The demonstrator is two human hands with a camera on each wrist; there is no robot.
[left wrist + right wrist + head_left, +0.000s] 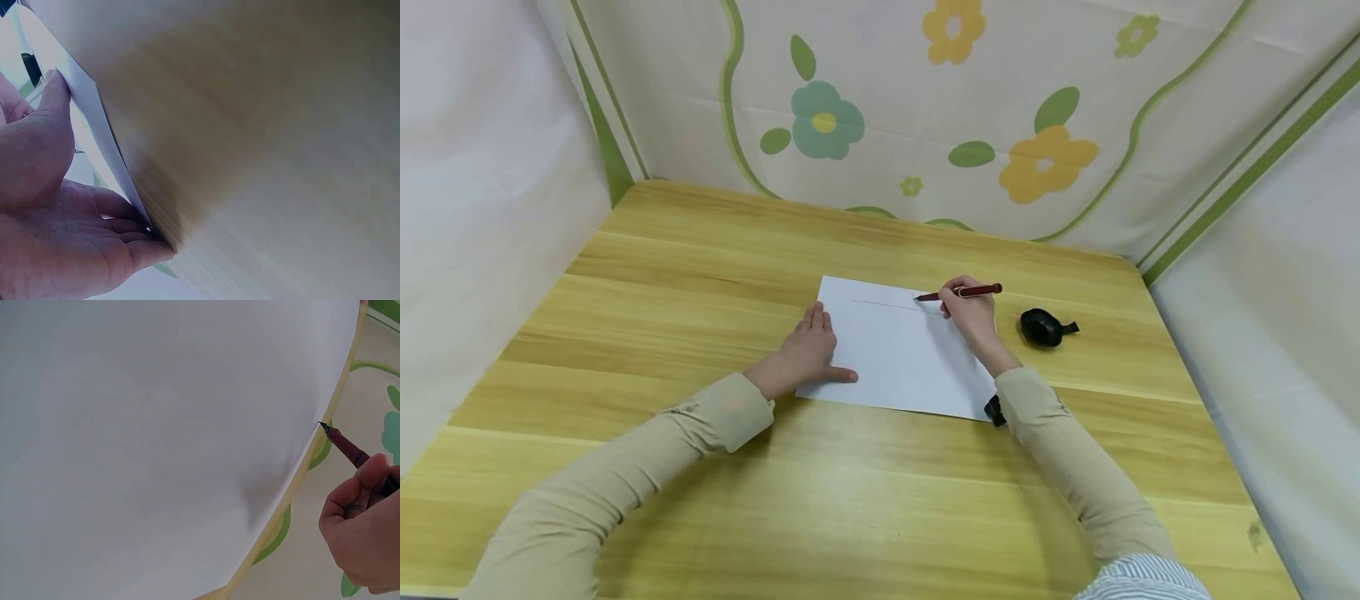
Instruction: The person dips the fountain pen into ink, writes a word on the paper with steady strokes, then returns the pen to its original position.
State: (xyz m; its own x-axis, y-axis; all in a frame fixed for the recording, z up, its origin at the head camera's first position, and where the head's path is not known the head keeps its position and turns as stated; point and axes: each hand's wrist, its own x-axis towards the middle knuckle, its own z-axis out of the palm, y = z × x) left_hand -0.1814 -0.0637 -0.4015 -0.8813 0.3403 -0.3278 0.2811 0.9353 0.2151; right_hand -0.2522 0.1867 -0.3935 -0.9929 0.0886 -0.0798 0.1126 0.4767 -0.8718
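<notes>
A white sheet of paper (902, 358) lies on the wooden table, with a thin straight line drawn across its upper part. My right hand (972, 318) pinches a dark red fountain pen (976, 291), its nib (323, 425) at the paper close above that line. On the sheet's left edge rests my left hand (808, 348), fingers pointing away and the thumb spread out over the paper. From the left wrist view, the left hand (69, 244) shows its palm side, with fingertips at the paper's edge (115, 147).
A small black dish-like object with a short tab (1042, 327) sits right of the paper. Another black object (995, 411) is at the sheet's lower right corner, partly behind the right sleeve. The wooden table (700, 275) ends at a flowered curtain (880, 108).
</notes>
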